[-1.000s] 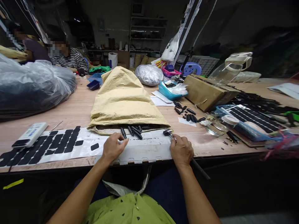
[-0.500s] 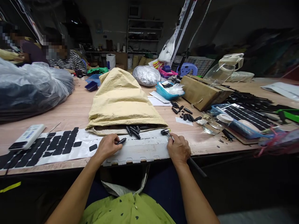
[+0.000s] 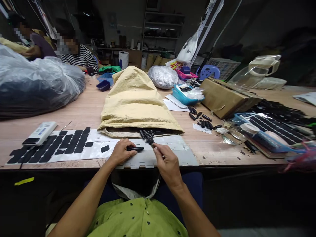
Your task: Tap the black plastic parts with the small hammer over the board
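My left hand [image 3: 121, 153] is closed on one end of a black tapered cylindrical piece [image 3: 136, 149], lying low over a pale board [image 3: 184, 154] at the table edge. In my right hand [image 3: 169, 166] is a small hammer, its dark head [image 3: 149, 140] just above and right of that piece; most of its handle is hidden by the hand. Behind both hands lies a yellow woven sack [image 3: 138, 105], its mouth toward me. Several similar black pieces [image 3: 145, 133] spill from the opening.
A white sheet of black pads [image 3: 92, 133] and a white box-shaped device [image 3: 40, 131] lie left. More black pieces [image 3: 206, 124], a cardboard box [image 3: 219, 98] and a blue tray [image 3: 261, 138] stand right. A large plastic bag [image 3: 44, 85] fills the far left, near two people [image 3: 84, 56].
My right hand has swung the hammer leftward, from the board's right side to the piece in my left hand. The view has shifted slightly, and the held piece now points right more levelly.
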Available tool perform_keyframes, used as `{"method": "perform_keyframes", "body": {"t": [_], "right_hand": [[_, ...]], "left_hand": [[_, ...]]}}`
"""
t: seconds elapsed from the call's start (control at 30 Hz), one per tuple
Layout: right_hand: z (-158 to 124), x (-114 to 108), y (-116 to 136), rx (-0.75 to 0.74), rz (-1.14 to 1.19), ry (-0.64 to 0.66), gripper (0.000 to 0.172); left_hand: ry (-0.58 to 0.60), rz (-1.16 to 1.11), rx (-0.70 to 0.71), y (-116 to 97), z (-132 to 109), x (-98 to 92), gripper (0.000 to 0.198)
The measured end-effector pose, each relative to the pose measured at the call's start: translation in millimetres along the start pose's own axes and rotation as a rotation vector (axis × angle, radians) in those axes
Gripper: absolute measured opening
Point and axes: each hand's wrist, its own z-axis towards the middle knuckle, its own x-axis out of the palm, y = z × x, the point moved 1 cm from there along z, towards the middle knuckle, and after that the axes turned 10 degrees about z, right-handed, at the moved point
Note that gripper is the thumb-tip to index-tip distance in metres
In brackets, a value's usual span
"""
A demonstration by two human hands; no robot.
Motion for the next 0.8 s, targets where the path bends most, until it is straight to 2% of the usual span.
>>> {"method": "perform_keyframes", "body": {"t": [0.13, 0.3, 0.5, 0.7, 0.8], "right_hand": [[-14.6, 22.2, 8.3, -0.061, 0.000, 0.058, 0.028], [-23.2, 31.6, 2.1, -0.113, -0.146, 0.131, 0.030], [-19.0, 22.7, -1.0, -0.090, -0.124, 0.020, 0.029], [-20.0, 19.9, -7.1, -0.051, -0.144, 0.057, 0.031], [-15.9, 9.5, -14.3, -0.045, -0.154, -0.028, 0.031]], "left_hand": [[-0.008, -0.002, 0.031, 3.7, 0.3, 4.0, 0.017], [-0.010, -0.018, 0.060, 9.9, 0.7, 8.7, 0.015], [-0.026, -0.022, 0.061, 8.6, -0.4, 6.6, 0.018], [-0.020, -0.015, 0.059, 6.5, -0.7, 4.4, 0.018], [-0.018, -0.004, 0.055, 6.6, 0.0, 4.7, 0.019]]}}
